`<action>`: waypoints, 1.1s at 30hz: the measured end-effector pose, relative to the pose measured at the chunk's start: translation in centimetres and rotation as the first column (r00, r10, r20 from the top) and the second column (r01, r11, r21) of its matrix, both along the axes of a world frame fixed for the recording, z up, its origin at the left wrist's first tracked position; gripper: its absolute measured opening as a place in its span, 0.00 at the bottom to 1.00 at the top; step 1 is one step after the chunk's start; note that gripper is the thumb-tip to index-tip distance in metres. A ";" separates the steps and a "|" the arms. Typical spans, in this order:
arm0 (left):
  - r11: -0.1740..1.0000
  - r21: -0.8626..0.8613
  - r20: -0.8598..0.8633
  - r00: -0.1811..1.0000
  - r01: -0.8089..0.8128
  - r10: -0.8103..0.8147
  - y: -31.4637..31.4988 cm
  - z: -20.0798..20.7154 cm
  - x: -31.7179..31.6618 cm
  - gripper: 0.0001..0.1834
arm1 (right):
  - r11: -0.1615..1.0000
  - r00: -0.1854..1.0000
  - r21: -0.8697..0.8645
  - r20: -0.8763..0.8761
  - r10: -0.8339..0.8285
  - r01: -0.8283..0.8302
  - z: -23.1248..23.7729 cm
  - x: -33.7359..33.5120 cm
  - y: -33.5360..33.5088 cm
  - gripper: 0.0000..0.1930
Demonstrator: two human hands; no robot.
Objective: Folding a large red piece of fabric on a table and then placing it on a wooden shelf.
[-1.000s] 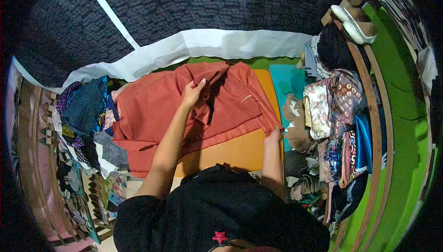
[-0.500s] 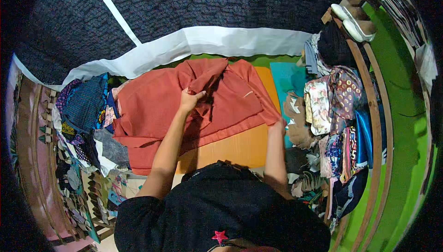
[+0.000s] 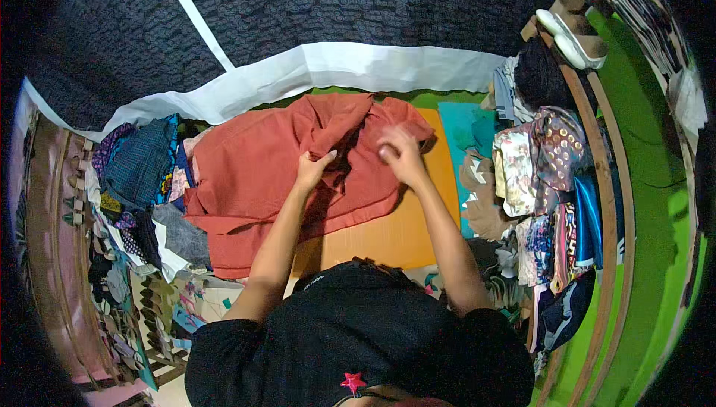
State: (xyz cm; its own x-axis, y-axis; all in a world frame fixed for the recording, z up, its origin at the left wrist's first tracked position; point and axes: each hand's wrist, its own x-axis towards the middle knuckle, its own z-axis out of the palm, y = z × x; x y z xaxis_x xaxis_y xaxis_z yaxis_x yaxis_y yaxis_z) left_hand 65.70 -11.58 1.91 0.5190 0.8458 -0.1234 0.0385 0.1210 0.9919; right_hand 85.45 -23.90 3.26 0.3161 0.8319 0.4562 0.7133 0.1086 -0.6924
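A large rust-red garment (image 3: 253,157) lies rumpled in front of me, its right part gathered into folds. My left hand (image 3: 315,170) pinches a raised fold near the garment's middle, with the thumb pointing right. Just right of it is my right hand (image 3: 400,155), over the bunched right end of the cloth. Motion smears its fingers, so whether it grips the cloth does not show. Beneath the garment is an orange-yellow board (image 3: 373,243), bare along its near and right edges.
Piled folded cloths (image 3: 138,168) sit at the left, with grey denim (image 3: 179,239) nearer me. To the right are a teal sheet (image 3: 451,120), brown scraps (image 3: 485,191) and stacked patterned fabrics (image 3: 556,146). White shoes (image 3: 570,38) rest by wooden rails (image 3: 597,146). Dark patterned cloth (image 3: 358,4) hangs behind.
My right hand has moved left and away from me, from the garment's lower right corner to its upper right. That end is now bunched inward, baring more board. My left hand keeps its hold.
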 end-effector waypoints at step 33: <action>0.202 0.565 -0.612 0.570 0.800 -0.548 -12.8 -7.7 5.8 0.31 | 0.881 0.055 -0.386 -0.908 -0.415 0.272 -11.2 1.7 -5.7 0.36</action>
